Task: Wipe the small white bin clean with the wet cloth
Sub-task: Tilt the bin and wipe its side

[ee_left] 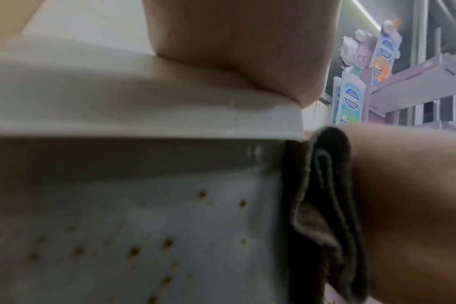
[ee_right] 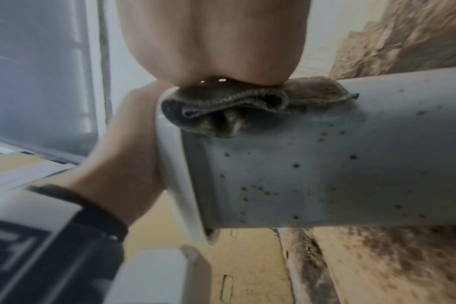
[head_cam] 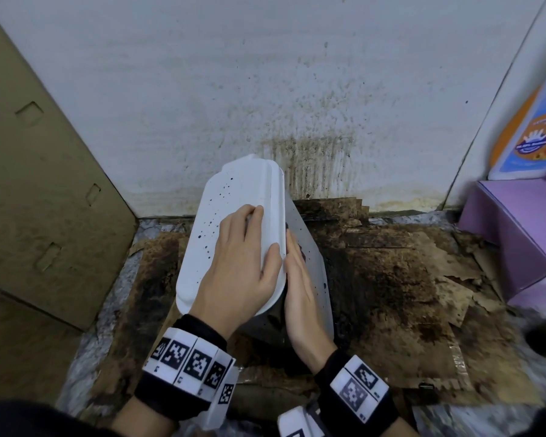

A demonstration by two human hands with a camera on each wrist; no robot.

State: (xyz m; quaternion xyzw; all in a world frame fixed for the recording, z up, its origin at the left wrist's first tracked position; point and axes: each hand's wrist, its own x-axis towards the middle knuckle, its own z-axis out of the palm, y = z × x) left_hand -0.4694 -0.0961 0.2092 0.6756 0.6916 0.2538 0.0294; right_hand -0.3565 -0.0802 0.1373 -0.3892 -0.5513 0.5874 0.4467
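The small white bin (head_cam: 230, 197) leans tilted on the floor, its lid toward me and dark specks on lid and side (ee_right: 325, 164). My left hand (head_cam: 262, 231) lies flat on the lid, thumb along the lid's right edge. My right hand (head_cam: 297, 266) presses with straight fingers against the bin's right side, just under the lid rim. A folded dark grey-brown cloth (ee_right: 234, 102) is sandwiched between that palm and the bin wall. In the left wrist view the cloth (ee_left: 323, 205) shows edge-on beside the speckled wall (ee_left: 143, 226). From the head view only a dark sliver of cloth (head_cam: 287, 227) peeks out.
A tall cardboard box (head_cam: 38, 184) stands at the left. The white wall (head_cam: 297, 105) behind the bin is splattered brown. Stained, torn cardboard sheets (head_cam: 407, 279) cover the floor. A purple box (head_cam: 514, 234) and a colourful package (head_cam: 536, 127) stand at the right.
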